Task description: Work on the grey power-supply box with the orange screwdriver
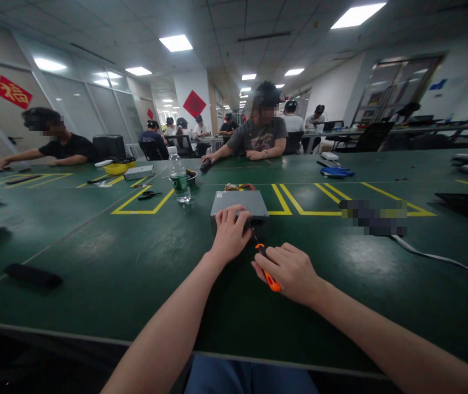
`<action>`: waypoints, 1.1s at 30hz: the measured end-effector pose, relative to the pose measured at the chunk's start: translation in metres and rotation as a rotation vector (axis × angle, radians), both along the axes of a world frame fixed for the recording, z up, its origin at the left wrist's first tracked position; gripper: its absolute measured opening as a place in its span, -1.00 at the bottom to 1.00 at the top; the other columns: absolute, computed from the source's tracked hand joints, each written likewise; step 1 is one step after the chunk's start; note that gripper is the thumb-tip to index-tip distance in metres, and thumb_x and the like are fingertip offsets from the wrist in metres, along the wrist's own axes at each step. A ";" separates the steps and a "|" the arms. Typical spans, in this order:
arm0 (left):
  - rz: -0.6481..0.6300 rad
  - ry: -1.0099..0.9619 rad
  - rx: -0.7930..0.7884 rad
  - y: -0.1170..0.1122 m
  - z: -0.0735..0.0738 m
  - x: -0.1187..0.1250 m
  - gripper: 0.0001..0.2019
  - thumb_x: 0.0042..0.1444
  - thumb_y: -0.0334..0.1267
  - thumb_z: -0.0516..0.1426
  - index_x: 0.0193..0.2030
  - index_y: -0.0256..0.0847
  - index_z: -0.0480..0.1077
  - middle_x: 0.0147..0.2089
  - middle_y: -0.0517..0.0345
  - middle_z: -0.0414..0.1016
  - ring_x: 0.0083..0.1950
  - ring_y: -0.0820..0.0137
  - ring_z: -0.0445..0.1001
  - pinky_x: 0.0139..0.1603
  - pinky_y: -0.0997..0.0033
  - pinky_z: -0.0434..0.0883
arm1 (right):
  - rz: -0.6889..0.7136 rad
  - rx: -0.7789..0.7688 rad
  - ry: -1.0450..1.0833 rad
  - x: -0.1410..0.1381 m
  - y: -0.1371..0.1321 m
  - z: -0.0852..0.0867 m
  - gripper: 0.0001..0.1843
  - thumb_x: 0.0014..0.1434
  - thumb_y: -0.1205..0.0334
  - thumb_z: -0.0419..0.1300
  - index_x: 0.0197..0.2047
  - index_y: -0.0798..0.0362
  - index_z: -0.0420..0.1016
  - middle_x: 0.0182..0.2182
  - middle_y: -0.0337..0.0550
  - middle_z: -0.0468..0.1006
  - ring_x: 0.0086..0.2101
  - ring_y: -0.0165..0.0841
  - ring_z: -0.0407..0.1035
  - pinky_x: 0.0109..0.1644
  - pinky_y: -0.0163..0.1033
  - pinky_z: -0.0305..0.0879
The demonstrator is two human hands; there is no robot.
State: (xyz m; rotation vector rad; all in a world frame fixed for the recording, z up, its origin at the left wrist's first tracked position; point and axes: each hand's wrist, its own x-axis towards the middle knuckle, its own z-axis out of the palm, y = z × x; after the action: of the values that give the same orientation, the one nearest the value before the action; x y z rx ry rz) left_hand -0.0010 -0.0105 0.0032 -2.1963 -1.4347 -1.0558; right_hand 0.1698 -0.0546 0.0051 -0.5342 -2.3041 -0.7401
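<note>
A grey metal power-supply box (pixel 242 203) lies on the green table (pixel 106 262) in front of me. My left hand (pixel 231 232) rests on its near edge, fingers curled over the top, steadying it. My right hand (pixel 289 271) is closed around an orange-and-black screwdriver (pixel 267 268) whose tip points at the box's near face. Coloured wires (pixel 240 187) stick out behind the box.
A water bottle (pixel 180 179) and a small bowl (pixel 191 176) stand beyond the box, scissors (pixel 148 194) to the left. A black flat object (pixel 32 275) lies near left. A white cable (pixel 431 254) runs at right. People sit across the table.
</note>
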 end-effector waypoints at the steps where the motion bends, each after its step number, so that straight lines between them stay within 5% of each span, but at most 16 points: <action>1: -0.017 0.017 0.009 0.000 0.000 0.000 -0.76 0.02 -0.29 0.15 -0.13 -0.11 0.32 0.06 0.06 0.26 0.09 0.22 0.19 0.09 0.15 0.09 | -0.005 -0.010 0.019 0.000 -0.001 0.001 -0.88 0.15 0.29 0.08 -0.36 0.10 0.41 -0.57 -0.25 0.35 -0.54 -0.44 0.17 -0.42 -0.27 -0.03; 4: -0.049 0.039 0.039 0.001 -0.002 -0.001 -0.94 0.08 -0.27 0.11 -0.28 -0.09 0.38 -0.01 0.13 0.30 0.04 0.29 0.23 0.11 0.14 0.05 | -0.013 -0.064 0.085 -0.001 -0.003 0.005 -0.85 0.16 0.24 0.08 -0.37 0.12 0.40 -0.55 -0.23 0.37 -0.55 -0.44 0.19 -0.43 -0.28 0.01; 8: -0.040 0.028 0.043 0.003 -0.005 -0.003 -0.93 0.10 -0.28 0.09 -0.33 -0.08 0.41 -0.03 0.17 0.34 0.02 0.33 0.25 0.13 0.15 0.03 | -0.018 -0.079 0.130 0.001 -0.008 0.009 -0.69 0.13 0.04 0.09 -0.28 0.16 0.40 -0.50 -0.13 0.36 -0.50 -0.38 0.21 -0.44 -0.27 0.09; 11: -0.040 0.035 0.027 0.004 -0.004 -0.003 -0.92 0.10 -0.29 0.09 -0.32 -0.08 0.42 -0.03 0.17 0.35 0.03 0.33 0.24 0.13 0.15 0.04 | 0.145 -0.036 0.141 0.006 -0.011 0.011 -0.56 0.12 -0.06 0.05 -0.16 0.17 0.37 -0.39 -0.03 0.36 -0.42 -0.32 0.25 -0.41 -0.26 0.20; 14: -0.048 0.029 0.021 0.002 -0.003 -0.003 -0.90 0.12 -0.30 0.08 -0.32 -0.07 0.43 -0.03 0.18 0.35 0.03 0.35 0.25 0.12 0.17 0.04 | 0.317 -0.046 0.067 0.008 -0.013 0.012 -0.61 0.17 0.07 -0.01 -0.05 0.17 0.32 -0.20 0.12 0.38 -0.28 -0.25 0.32 -0.31 -0.20 0.28; 17: -0.048 0.028 0.010 0.001 -0.002 -0.003 -0.90 0.12 -0.29 0.08 -0.32 -0.07 0.43 -0.03 0.18 0.35 0.02 0.35 0.24 0.10 0.18 0.06 | 0.337 -0.079 -0.006 0.007 -0.013 0.012 -0.66 0.16 0.30 -0.01 0.01 0.15 0.28 -0.06 0.18 0.37 -0.24 -0.26 0.35 -0.28 -0.19 0.31; 26: -0.073 0.034 0.002 0.001 0.000 -0.004 -0.87 0.12 -0.25 0.09 -0.20 -0.02 0.43 0.02 0.16 0.32 0.06 0.32 0.22 0.10 0.17 0.05 | 0.359 -0.088 0.155 0.002 -0.011 0.004 -0.84 0.16 0.29 0.11 -0.18 0.09 0.22 -0.21 0.10 0.52 -0.34 -0.35 0.44 -0.38 -0.28 0.34; 33: -0.073 -0.001 0.003 0.000 0.001 -0.002 -0.89 0.12 -0.27 0.09 -0.37 -0.07 0.43 -0.02 0.20 0.35 0.03 0.34 0.25 0.09 0.18 0.06 | 0.348 -0.184 0.154 0.003 -0.011 0.007 -0.69 0.18 0.18 0.07 -0.05 0.14 0.20 -0.17 0.13 0.46 -0.22 -0.27 0.41 -0.27 -0.20 0.39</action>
State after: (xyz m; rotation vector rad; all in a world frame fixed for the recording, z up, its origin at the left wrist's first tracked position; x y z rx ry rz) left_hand -0.0030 -0.0104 0.0038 -2.2621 -1.3620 -1.0816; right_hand 0.1730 -0.0655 0.0121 -0.2482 -2.2492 -0.3119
